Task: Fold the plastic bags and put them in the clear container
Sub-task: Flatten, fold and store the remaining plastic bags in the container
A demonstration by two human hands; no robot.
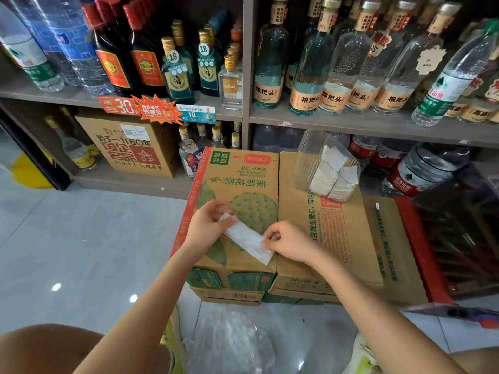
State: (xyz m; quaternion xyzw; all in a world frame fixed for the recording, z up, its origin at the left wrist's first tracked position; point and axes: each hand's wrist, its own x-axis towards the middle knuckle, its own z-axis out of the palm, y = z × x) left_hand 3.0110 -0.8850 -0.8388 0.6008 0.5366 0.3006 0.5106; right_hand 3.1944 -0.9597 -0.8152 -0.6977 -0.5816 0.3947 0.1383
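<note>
Plastic bag [247, 240], folded to a narrow strip: is lying slantwise over the near right corner of the green-printed carton [243, 182]. Left hand [208, 225] is pinching its far end and right hand [290, 242] is pinching its near end. Clear container [307, 157]: is sitting at the far edge of the neighbouring carton [302, 220], holding folded bags [330, 175].

Both hands [208, 225] pinch a folded, seemingly plastic strip [247, 240] over cartons [243, 184].

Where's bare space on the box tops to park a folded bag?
Free: middle box between container and right hand; rightmost box top; back strip of left box. Crowded: left box front, where left hand and right hand hold the bag.
</note>
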